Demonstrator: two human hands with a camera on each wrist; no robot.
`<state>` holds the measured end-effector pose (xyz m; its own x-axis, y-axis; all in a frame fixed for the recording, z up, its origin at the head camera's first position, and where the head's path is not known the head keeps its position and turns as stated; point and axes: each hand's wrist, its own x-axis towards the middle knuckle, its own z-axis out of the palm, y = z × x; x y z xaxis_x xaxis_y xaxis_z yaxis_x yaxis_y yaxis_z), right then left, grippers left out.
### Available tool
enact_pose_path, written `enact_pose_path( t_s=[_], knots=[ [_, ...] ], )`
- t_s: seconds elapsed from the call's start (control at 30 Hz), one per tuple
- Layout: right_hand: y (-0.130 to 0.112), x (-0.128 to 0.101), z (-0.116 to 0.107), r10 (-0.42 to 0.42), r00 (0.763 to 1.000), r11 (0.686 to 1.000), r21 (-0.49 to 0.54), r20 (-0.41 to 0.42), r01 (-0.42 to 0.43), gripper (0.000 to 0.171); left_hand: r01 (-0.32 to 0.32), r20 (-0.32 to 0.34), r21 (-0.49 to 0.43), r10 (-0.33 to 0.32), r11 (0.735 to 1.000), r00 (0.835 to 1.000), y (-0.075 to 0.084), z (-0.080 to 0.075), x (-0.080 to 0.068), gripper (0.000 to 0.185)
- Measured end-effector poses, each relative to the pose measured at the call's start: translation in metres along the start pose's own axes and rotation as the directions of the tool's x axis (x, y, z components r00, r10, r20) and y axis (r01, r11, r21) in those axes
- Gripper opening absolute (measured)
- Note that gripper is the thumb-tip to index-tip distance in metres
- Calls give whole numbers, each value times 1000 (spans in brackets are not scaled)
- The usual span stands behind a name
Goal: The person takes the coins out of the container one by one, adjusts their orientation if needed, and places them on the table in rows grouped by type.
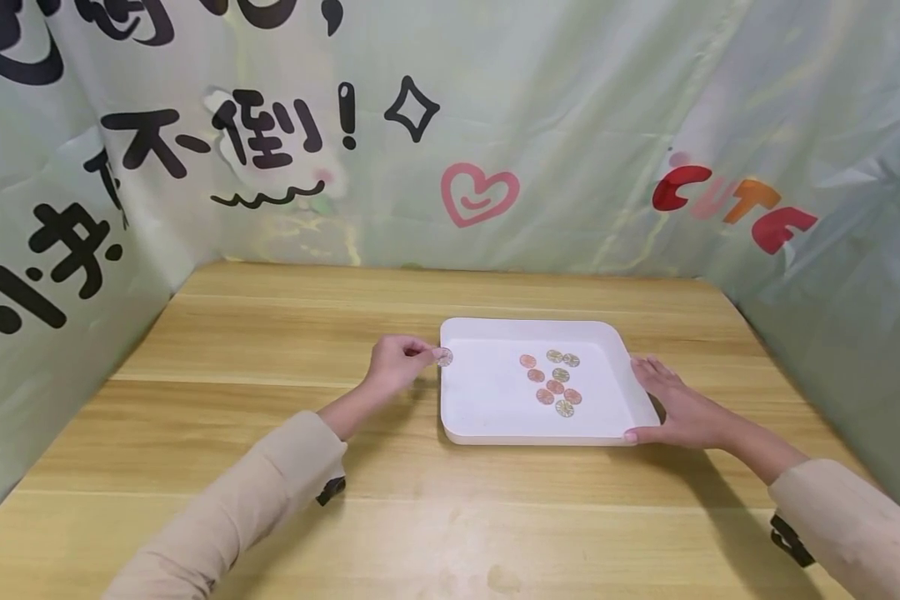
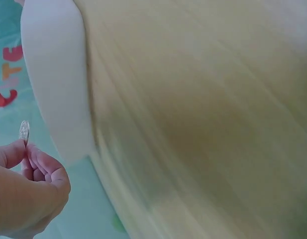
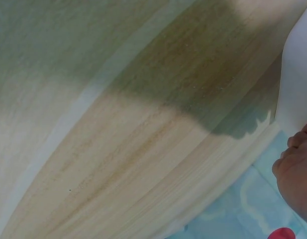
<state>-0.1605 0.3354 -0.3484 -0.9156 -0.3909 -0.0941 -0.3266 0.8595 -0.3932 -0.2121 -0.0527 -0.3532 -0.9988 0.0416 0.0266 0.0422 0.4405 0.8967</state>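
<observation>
At the left edge of a white tray [image 1: 487, 408], my left hand [image 1: 399, 364] pinches a coin [image 1: 444, 357] between thumb and fingertips. The left wrist view shows this coin [image 2: 24, 131] upright and nearly edge-on, with a raised pattern. My right hand [image 1: 678, 408] rests against the tray's right side, fingers extended along it and thumb at the front right corner. In the right wrist view only part of the right hand [image 3: 297, 174] shows, beside the tray wall. Several reddish coins [image 1: 555, 387] and several yellowish coins [image 1: 565, 408] lie flat inside the tray, right of its middle.
The tray sits on a wooden table [image 1: 435, 517]. Pale green printed cloth [image 1: 570, 108] hangs behind the table and along both sides. Both sleeves carry a dark strap [image 1: 332, 490] near the wrist.
</observation>
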Motion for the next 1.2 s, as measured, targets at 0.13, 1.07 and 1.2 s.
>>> enact_pose_path(
  t_s=[0.13, 1.07, 1.2],
  knots=[
    [0, 0, 0, 9, 1000, 1000, -8, 7, -9, 112, 30, -14, 27, -30, 999, 999, -11, -9, 4, 16],
    [-1, 2, -2, -2, 1000, 999, -34, 15, 2, 111, 189, 24, 297, -205, 936, 978, -28, -16, 28, 33],
    [-1, 2, -2, -1, 1000, 999, -35, 14, 2, 112, 194, 23, 289, -209, 937, 978, -26, -14, 28, 30]
  ],
)
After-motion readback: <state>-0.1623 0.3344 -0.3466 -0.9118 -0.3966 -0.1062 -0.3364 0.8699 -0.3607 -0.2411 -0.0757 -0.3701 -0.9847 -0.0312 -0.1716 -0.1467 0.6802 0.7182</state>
